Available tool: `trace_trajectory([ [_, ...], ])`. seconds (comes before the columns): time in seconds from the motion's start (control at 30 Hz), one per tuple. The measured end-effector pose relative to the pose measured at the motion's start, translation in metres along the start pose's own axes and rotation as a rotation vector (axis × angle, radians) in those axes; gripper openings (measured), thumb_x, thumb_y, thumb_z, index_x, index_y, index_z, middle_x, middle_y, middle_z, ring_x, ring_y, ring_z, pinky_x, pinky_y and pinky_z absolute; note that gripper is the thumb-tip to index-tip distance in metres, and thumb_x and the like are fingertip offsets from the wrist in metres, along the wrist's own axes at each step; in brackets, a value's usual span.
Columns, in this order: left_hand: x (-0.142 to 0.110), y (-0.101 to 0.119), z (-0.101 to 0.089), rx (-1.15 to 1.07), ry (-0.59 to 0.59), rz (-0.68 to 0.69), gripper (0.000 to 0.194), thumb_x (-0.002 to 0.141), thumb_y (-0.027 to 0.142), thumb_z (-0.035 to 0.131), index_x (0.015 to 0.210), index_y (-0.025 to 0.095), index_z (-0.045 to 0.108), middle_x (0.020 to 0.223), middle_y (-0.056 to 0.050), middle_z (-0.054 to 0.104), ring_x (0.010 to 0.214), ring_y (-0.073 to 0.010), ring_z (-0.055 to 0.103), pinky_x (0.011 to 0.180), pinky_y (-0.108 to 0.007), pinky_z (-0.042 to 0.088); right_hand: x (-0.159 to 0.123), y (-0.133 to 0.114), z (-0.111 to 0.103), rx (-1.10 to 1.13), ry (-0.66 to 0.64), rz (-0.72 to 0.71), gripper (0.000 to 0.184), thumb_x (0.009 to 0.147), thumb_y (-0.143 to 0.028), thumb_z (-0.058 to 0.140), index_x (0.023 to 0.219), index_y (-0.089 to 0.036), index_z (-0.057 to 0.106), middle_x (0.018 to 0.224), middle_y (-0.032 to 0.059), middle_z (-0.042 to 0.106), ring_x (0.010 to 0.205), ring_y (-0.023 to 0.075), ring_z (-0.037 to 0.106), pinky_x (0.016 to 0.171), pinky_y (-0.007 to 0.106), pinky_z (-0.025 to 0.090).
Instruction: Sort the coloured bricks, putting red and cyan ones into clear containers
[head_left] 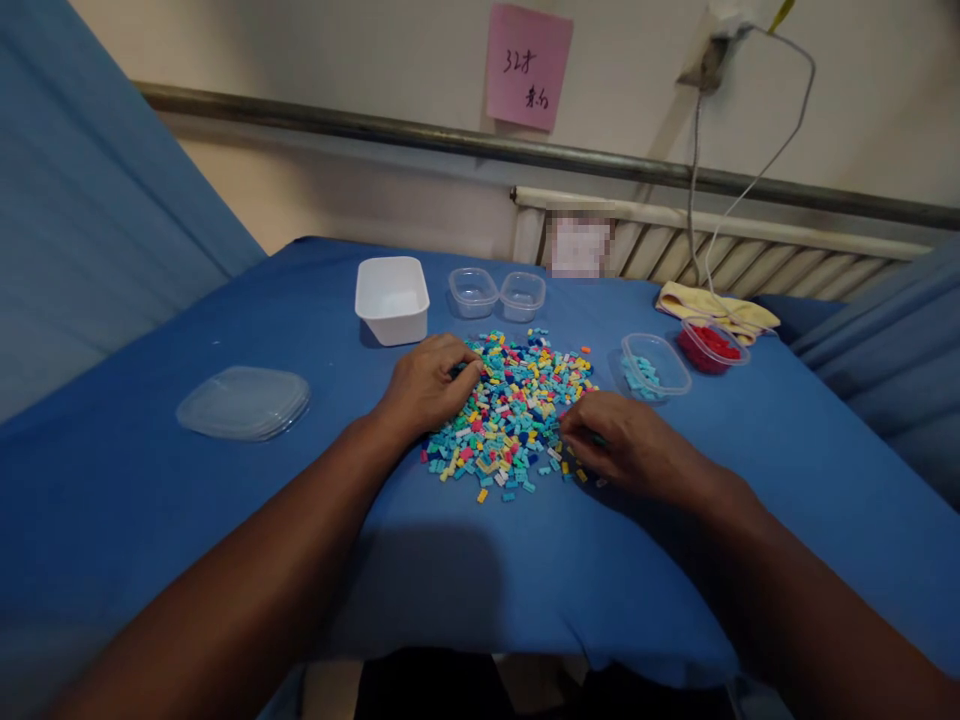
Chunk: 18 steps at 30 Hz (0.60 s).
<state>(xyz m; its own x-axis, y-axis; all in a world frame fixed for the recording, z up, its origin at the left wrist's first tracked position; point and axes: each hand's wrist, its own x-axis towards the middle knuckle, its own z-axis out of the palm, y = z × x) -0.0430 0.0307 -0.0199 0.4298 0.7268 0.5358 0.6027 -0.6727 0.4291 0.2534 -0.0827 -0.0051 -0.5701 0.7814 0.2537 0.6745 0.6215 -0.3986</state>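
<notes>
Between left hand and right hand, colourful small bricks, fingers curled nearly closed, any hold unclear.

Bare hands and forearms, with dark clothing over the lap.
The left hand and right hand are ungloved, with rounded knuckles; the left forearm and right forearm are smooth-looking, uncovered as far as the picture's edges, broad low down and narrowing to slim wrists. At the bottom edge, black or very dark legwear covers the thighs, plain as far as the dim light shows, its fabric and seams too dark to make out.
</notes>
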Motion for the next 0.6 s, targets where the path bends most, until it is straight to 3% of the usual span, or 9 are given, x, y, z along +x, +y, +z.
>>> trace_trajectory([
  [0.13,0.000,0.000,0.002,0.012,-0.010,0.011,0.023,0.099,0.031,0.060,0.090,0.020,0.079,0.095,-0.006,0.077,0.095,-0.0232,0.070,0.088,-0.038,0.055,0.007,-0.002,0.011,-0.076,-0.037,-0.063,0.016,0.108,-0.021,0.059,0.117,-0.019,0.072,0.105,0.0100,0.073,0.099,0.0245,0.066,0.088,0.037,0.051],
  [0.33,-0.001,-0.003,0.003,0.003,-0.005,0.013,0.022,0.099,0.031,0.061,0.092,0.022,0.079,0.097,-0.006,0.077,0.096,-0.0231,0.070,0.088,-0.038,0.055,0.005,-0.004,0.009,-0.129,-0.108,-0.051,0.024,0.109,-0.020,0.057,0.093,-0.019,0.075,0.089,0.0076,0.069,0.085,0.0209,0.062,0.079,0.034,0.048],
  [0.6,0.000,-0.002,0.003,0.002,0.001,0.029,0.021,0.098,0.029,0.062,0.090,0.021,0.079,0.094,-0.006,0.077,0.094,-0.0230,0.070,0.088,-0.038,0.055,0.004,-0.010,0.003,-0.036,-0.114,0.052,0.013,0.100,-0.010,0.062,0.095,-0.018,0.071,0.091,0.0056,0.069,0.085,0.0190,0.063,0.079,0.031,0.047],
])
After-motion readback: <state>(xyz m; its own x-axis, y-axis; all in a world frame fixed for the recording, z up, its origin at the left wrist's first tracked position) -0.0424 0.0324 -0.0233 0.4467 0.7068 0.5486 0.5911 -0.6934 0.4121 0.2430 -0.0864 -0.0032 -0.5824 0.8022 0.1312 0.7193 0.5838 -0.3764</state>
